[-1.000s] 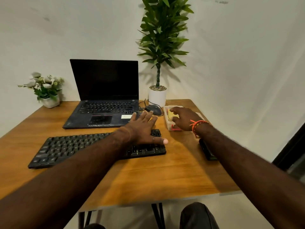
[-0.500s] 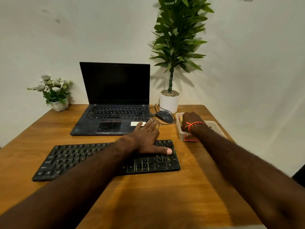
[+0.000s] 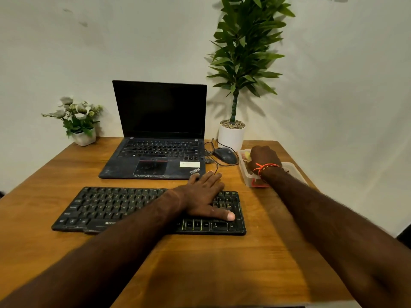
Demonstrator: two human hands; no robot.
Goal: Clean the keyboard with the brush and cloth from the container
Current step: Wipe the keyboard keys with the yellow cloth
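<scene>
A black keyboard lies across the wooden table in front of me. My left hand rests flat on its right end, fingers straight and thumb spread out. A clear plastic container stands to the right of the keyboard, near the table's right edge. My right hand is down inside it, knuckles up and fingers curled out of sight. Something yellowish shows in the container beside the hand. Whether the fingers hold anything is hidden.
An open black laptop sits behind the keyboard. A dark mouse with its cable lies between laptop and container. A tall plant in a white pot stands at the back right, a small flower pot at the back left.
My right hand has reached deeper into the container and its fingers have curled under. The view has shifted, so everything sits further right and lower. My left hand stays on the keyboard.
</scene>
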